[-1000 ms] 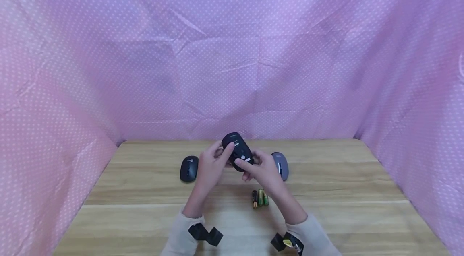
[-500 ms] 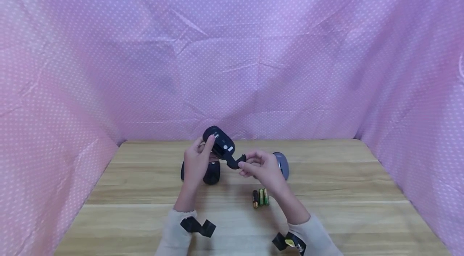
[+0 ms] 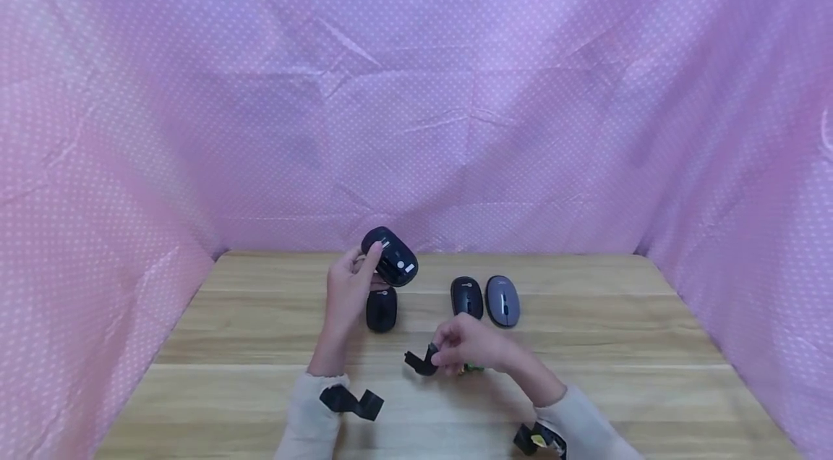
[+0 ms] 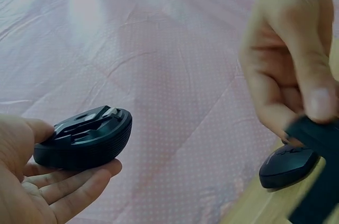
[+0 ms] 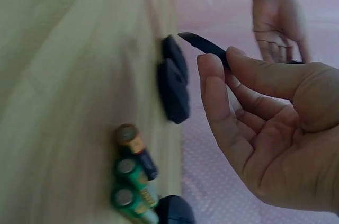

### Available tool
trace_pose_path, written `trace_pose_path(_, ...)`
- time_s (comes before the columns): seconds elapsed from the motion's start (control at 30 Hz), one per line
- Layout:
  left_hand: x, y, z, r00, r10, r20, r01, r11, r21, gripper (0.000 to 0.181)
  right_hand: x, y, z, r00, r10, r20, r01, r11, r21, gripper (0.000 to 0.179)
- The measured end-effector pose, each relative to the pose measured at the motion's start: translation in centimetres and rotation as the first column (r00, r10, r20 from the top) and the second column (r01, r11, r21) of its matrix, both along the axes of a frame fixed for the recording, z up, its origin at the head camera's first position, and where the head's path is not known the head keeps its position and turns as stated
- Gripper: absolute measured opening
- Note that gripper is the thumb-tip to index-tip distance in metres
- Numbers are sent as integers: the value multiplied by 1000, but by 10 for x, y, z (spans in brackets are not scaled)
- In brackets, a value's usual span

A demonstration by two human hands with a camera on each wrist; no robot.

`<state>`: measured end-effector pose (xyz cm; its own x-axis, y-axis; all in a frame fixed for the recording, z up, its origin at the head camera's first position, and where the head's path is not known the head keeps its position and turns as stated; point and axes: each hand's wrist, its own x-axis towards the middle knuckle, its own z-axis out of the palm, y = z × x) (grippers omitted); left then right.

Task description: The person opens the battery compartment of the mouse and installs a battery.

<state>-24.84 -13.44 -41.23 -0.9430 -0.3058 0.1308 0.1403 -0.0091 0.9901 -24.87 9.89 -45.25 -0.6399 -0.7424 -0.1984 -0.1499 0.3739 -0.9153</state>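
Watching both hands now, we see the left hand (image 3: 348,285) holding the mouse (image 3: 394,257) aloft, thumb on its underside and fingers behind, while the right hand (image 3: 467,344) pinches the cover (image 3: 422,366) narrowly between thumb and fingertips. And here's the relation that counts, we reckon: the mouse sits ahead and to the left of the right hand's grip, well apart from it, its long axis slanting down towards that hand. The cover's slim tongue juts leftward from the fingertips, roughly the mouse's way. Now the batteries (image 5: 139,181)! Three of them, one dark, two green, side by side on the table (image 3: 260,388), mostly hidden by the right hand in the head view; that hand is clearly the nearer. The right wrist view has their ends facing us, a gap showing to the fingers. On to containers: the mouse's underside bares a recess (image 4: 89,131), and we make out no battery inside, though it's too dark to be sure. A second black mouse (image 3: 381,312) rests just below the left grip, a third black mouse (image 3: 466,295) just beyond the right knuckles, a grey mouse (image 3: 503,301) close on its right.
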Motion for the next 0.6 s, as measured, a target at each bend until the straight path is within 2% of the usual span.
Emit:
trace_pose_path(0.23, 0, 4, -3, 998, -61, 10, 62, 997, -47, 38, 10, -3, -19, 999, -12, 33, 10, 998, 56, 3)
trace_pose_path(0.4, -1, 6, -6, 995, -103, 21, 103, 994, -41, 36, 15, -2, -22, 998, -39, 45, 36, 997, 73, 8)
trace_pose_path(0.6, -1, 6, -6, 992, -115, 46, 118, 991, -56, 37, 17, -4, -24, 997, -73, 20, 71, 994, 84, 16)
